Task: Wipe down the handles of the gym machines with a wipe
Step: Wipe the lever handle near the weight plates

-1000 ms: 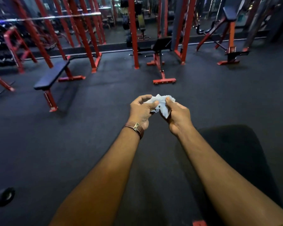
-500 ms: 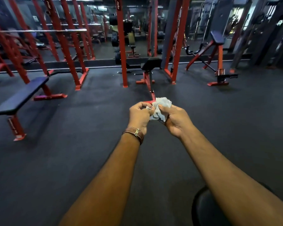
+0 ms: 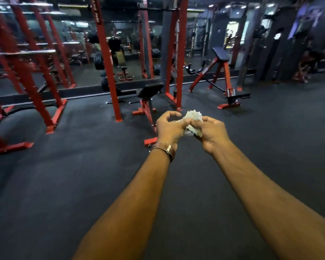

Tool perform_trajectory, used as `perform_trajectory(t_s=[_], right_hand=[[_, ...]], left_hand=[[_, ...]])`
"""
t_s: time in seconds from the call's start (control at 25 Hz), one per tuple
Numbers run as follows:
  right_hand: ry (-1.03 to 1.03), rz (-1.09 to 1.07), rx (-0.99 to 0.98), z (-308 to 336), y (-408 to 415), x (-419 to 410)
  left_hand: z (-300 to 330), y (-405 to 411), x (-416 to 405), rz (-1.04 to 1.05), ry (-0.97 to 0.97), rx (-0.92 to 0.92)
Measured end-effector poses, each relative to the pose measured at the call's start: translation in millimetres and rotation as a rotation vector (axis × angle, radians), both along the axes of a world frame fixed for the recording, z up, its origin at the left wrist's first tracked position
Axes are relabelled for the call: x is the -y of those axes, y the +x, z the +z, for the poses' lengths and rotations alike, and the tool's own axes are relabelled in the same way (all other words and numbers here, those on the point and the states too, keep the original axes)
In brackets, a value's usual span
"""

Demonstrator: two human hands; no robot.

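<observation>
wipe: crumpled white wad, held between both hands out front, clear of any machine
left hand: thumb and fingers pinch wad's left edge
right hand: fingers curl round wad's right side
handling: likely light, soft, tears easily (damp? can't tell); take by an edge, spread flat
bench: just beyond hands, no handle touched yet

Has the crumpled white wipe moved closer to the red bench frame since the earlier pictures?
Yes. The crumpled white wipe, held by both hands, now sits nearer the red bench frame, earlier farther ahead.
</observation>
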State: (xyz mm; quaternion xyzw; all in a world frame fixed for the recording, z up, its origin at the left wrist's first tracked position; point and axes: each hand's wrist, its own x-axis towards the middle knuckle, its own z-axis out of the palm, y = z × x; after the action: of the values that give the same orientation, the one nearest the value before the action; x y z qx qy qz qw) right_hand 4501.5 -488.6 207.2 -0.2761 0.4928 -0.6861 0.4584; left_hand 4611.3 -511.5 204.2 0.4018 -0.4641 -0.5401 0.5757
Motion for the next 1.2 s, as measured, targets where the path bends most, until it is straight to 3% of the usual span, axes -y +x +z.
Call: perform_trajectory(t_s=[0.16, 0.4, 0.8, 1.2], right_hand=[[0.015, -0.078, 0.121, 15.5, -55.4, 117.4], [-0.039, -0.227, 0.149, 20.6, -170.8, 270.6], [-0.027, -0.209, 0.151, 35.0, -390.8, 540.2], [-0.08, -0.225, 0.148, 33.1, -555.1, 822.9]], left_hand=[[24.2, -61.1, 137.4, -0.124, -0.013, 0.101], [37.0, -182.3, 299.8, -0.294, -0.014, 0.146], [47.1, -394.2, 564.6, -0.319, 0.026, 0.101], [48.4, -557.7, 841.3, -0.326, -0.012, 0.046]])
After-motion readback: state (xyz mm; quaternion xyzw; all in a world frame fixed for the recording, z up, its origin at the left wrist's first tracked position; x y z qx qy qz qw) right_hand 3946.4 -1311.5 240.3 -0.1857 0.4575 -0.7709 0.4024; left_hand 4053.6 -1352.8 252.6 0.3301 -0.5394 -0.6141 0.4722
